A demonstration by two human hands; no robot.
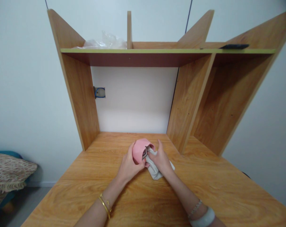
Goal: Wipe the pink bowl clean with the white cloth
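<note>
My left hand (131, 165) is wrapped round a pink, rounded, hollow object (140, 148) just above the desk, thumb at its lower rim. The object is tilted, its open side towards the right; its exact kind is unclear. In my right hand (162, 159) is a light grey cloth (153, 168), the fingers pressing part of it at the pink opening. The rest of the cloth hangs below and to the right of the hand. Something darker grey shows inside the opening, partly hidden by the fingers and cloth.
The wooden desk (86, 189) carries a shelf unit (138, 52) at its back. Clear plastic bags (107, 41) and a flat dark object (235, 46) lie on the upper shelf. A wall socket box (100, 92) is behind. At left stands a seat with a fringed patterned cover (10, 170).
</note>
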